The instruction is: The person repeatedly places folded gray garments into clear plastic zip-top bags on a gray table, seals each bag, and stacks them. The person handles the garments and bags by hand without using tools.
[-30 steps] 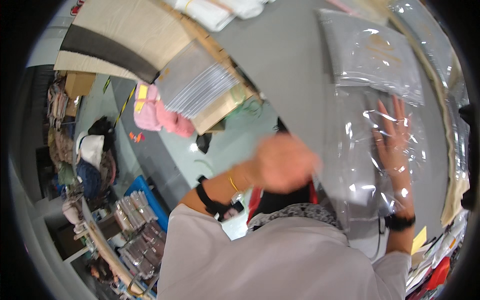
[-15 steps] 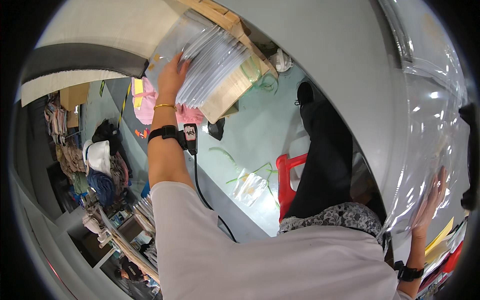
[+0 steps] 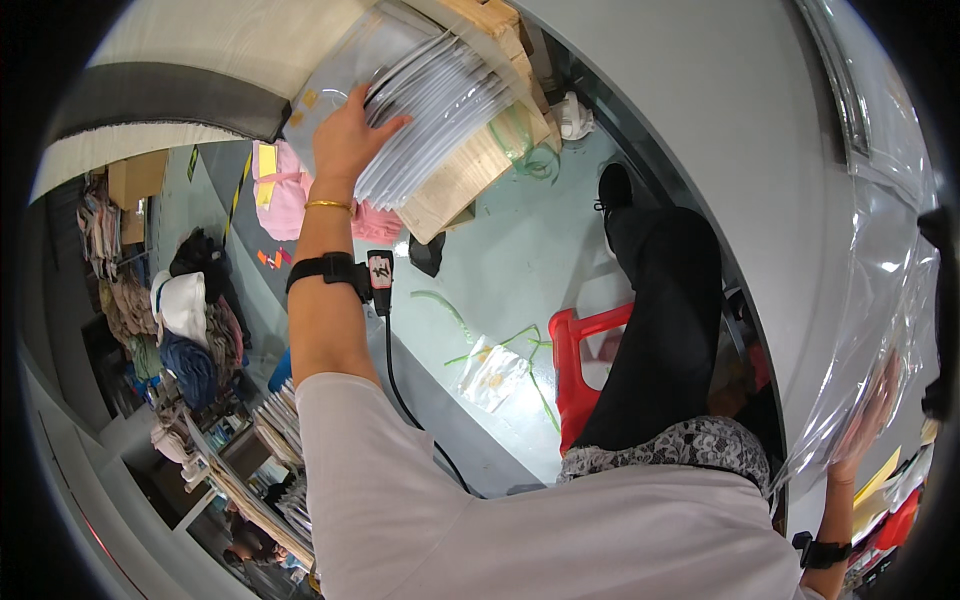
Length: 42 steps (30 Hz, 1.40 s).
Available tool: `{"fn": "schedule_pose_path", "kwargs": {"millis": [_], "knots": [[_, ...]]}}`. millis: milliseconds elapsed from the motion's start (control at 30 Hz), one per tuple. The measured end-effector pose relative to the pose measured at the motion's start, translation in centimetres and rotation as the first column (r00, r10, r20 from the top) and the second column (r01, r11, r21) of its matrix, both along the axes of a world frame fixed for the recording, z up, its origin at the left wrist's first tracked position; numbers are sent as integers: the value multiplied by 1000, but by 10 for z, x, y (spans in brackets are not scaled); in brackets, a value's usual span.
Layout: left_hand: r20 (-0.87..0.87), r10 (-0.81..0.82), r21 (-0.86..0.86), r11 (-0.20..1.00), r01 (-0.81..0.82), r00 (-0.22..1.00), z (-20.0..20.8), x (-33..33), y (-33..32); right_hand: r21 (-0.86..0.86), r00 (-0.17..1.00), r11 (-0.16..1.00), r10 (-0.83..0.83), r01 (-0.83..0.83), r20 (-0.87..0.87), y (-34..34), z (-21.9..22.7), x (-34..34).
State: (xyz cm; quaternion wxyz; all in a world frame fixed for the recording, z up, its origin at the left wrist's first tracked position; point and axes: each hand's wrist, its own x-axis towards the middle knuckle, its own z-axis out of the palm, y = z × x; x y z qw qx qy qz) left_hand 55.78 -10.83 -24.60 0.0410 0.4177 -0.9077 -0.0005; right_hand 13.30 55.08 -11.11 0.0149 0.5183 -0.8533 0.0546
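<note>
My left hand (image 3: 345,140) reaches to the upper left, onto a stack of flat packages in clear plastic (image 3: 430,120). Its thumb is spread away from the fingers, and the fingertips touch the upper side of the stack; I see nothing gripped. At the far right my right hand (image 3: 868,415) shows through a large clear plastic sheet or bag (image 3: 880,260) on the grey table (image 3: 720,90). The fingers of that hand are stretched out flat. Whether it lies inside or under the plastic, I cannot tell.
The stack rests on a wooden box (image 3: 465,175). Pink bundles (image 3: 285,195) lie beside it. A red stool (image 3: 572,375) stands by my leg. Green strapping (image 3: 535,345) and a clear bag (image 3: 493,375) lie on the floor. A cable (image 3: 392,370) hangs from my left wrist strap.
My left hand's thumb has spread further from the fingers over the stack. The view has shifted slightly. My right hand stays at the clear plastic.
</note>
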Motion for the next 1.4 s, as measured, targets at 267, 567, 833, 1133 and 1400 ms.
{"fn": "schedule_pose_path", "kwargs": {"millis": [267,567,833,1133,1400], "knots": [[39,38,50,998,-40,999,-1,0,-7,10,1000,1000,-30,30,-9,10,-4,-4],[40,7,45,999,-9,999,-2,6,-24,12,998,998,-63,63,-14,8,-4,2],[43,32,28,999,-34,999,3,-1,-12,-54,1000,998,-16,17,6,14,-8,-4],[93,27,24,999,-29,995,6,-7,-5,-29,1000,999,-21,21,-12,5,-4,-1],[135,63,15,998,-65,989,5,-9,-6,-8,1000,1000,-6,6,-22,2,-1,2]]}}
